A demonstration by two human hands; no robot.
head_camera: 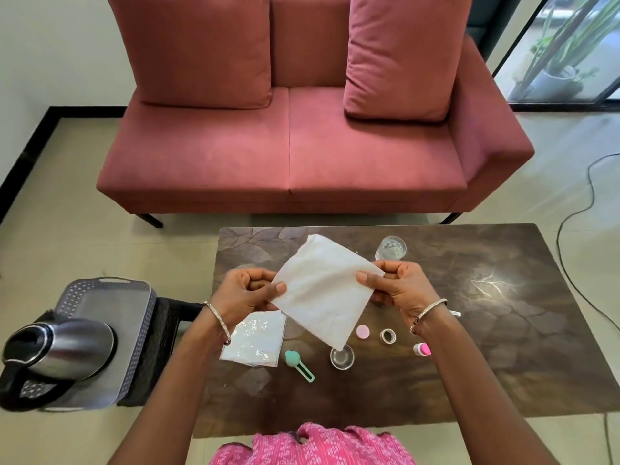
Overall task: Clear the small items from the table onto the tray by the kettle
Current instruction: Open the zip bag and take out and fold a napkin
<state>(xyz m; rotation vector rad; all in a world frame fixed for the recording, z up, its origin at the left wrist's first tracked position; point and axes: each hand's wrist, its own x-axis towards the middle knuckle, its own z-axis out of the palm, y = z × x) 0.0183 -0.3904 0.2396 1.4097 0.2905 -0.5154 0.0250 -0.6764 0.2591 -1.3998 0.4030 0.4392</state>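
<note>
Head view: left hand (246,292) and right hand (399,286) each pinching opposite edges of white tissue (323,290) above table (503,330).

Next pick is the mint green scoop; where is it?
The mint green scoop lies on the table near its front edge, between the plastic packet and the small clear dish.
</note>
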